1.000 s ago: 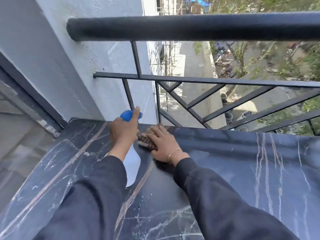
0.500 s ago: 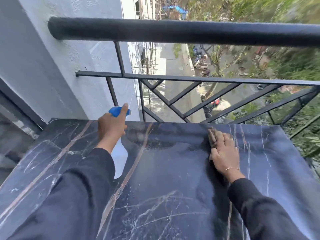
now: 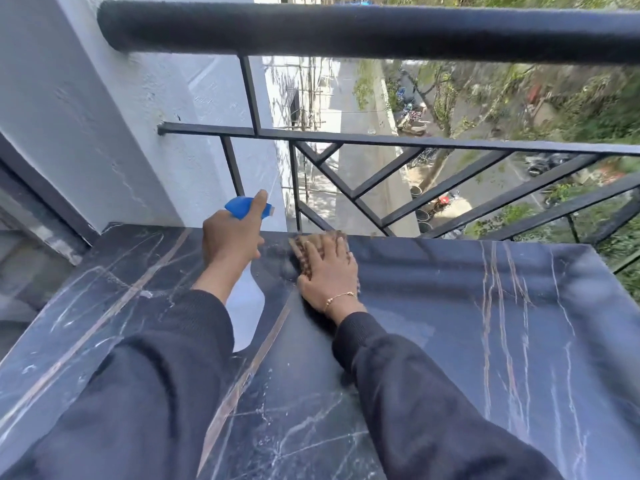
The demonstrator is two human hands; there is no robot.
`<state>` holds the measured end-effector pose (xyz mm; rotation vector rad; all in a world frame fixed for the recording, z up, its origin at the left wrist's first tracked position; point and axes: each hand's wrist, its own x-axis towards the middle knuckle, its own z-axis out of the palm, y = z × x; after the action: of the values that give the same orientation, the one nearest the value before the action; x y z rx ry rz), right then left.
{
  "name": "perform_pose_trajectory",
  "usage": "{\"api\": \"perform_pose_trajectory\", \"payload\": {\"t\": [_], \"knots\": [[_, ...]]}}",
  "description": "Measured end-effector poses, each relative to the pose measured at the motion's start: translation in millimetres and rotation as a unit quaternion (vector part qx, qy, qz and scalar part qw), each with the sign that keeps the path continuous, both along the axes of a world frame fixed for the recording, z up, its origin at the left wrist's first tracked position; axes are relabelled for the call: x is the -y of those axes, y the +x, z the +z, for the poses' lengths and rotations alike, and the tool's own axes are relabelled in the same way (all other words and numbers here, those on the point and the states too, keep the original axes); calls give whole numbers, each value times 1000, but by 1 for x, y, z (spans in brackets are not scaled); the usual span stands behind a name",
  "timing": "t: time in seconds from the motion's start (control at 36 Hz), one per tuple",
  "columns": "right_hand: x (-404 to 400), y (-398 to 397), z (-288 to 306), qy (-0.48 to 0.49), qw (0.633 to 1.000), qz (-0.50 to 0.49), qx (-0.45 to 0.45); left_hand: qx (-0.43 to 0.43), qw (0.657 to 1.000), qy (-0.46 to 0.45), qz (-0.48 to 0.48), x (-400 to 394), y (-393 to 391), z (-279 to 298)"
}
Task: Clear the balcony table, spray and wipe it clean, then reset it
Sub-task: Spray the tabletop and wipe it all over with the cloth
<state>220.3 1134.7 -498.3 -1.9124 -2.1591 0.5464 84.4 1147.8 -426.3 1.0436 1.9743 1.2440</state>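
Observation:
The balcony table (image 3: 467, 323) has a dark marble top with pale and brown veins and fills the lower view. My left hand (image 3: 230, 237) grips a white spray bottle (image 3: 246, 306) with a blue head near the far edge, held above the top, forefinger on the blue nozzle. My right hand (image 3: 329, 268) lies flat on a brown checked cloth (image 3: 304, 249) and presses it onto the marble at the far edge, just right of the bottle. Most of the cloth is hidden under my fingers.
A black metal railing (image 3: 381, 32) with diagonal bars runs along the table's far edge, with a street far below. A white wall (image 3: 121, 116) stands at the left. The table's right corner (image 3: 588, 247) ends by the rails.
My right hand slid the cloth right along the far edge, then back left beside the bottle. My left hand kept hold of the spray bottle in about the same place.

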Motion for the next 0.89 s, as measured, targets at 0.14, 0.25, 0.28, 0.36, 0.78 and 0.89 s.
{"api": "perform_pose_trajectory", "payload": {"t": [0.14, 0.25, 0.28, 0.36, 0.78, 0.89], "knots": [[0, -26, -2, 6, 989, 145, -11, -13, 1000, 11, -1, 1, 4, -2], [8, 4, 6, -28, 974, 212, -76, -20, 1000, 6, -5, 7, 8, 3], [11, 16, 9, -40, 973, 207, -96, -18, 1000, 6, -5, 8, 9, 5], [21, 56, 13, -52, 980, 154, -111, -20, 1000, 0, -13, 12, 9, 8], [91, 168, 0, 36, 980, -188, -62, -11, 999, 6, -37, 19, 8, 12], [100, 147, -4, 18, 976, -217, -28, 20, 999, 14, -38, 12, 1, 10]]}}
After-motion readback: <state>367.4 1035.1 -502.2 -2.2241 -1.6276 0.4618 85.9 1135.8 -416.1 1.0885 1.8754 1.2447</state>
